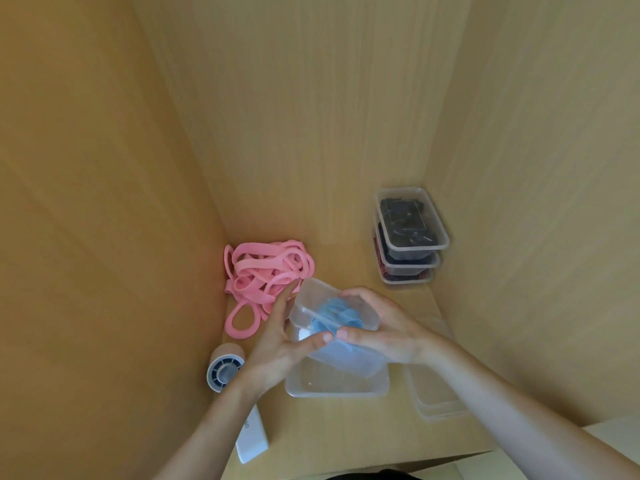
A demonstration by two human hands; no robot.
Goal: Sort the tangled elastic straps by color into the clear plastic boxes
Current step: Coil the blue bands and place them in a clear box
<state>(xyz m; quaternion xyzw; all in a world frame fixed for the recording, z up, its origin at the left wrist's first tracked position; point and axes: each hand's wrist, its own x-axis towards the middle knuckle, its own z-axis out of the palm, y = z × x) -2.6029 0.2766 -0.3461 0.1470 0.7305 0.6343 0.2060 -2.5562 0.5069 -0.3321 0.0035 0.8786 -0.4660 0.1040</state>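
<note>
While hands grip it, blue-strap box between them

Bare shelf lies open along the back edge, between pink straps in the back left corner and stacked boxes in the back right. A box of blue straps and an empty box block the middle.

Tangled pink straps at left; blue straps inside tilted clear box above empty box.
</note>
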